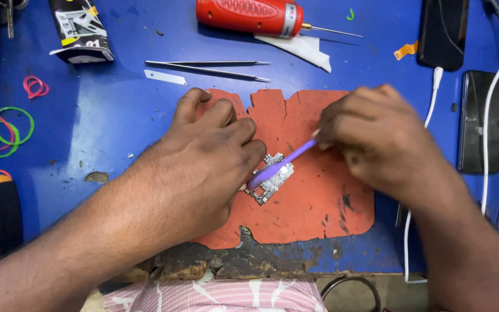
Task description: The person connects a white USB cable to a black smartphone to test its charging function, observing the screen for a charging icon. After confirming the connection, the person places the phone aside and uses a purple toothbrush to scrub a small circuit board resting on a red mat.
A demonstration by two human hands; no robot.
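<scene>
Fingers [226, 124] of the left hand [203, 167] lie spread and pressed flat on the red mat [313, 214], their tips touching the left edge of a small circuit board [271, 179] and pinning it down rather than gripping it. The right hand [376, 138] is curled shut around the handle of a purple brush [278, 164], whose head rests on the board's upper face. The board sits tilted near the middle of the mat, which lies at the front edge of the blue worktop [116, 115].

Toward the back edge lie a red screwdriver [249, 16], a pair of tweezers [209, 68], a thin metal blade [164, 77] and a white cloth scrap [304, 49]. Two dark phones [443, 32] [480, 121] rest by the right edge, with a white cable [431, 110] running past them. Coloured rubber bands [10, 127] are scattered along the left edge, and a small printed packet [81, 29] sits at the back left corner.
</scene>
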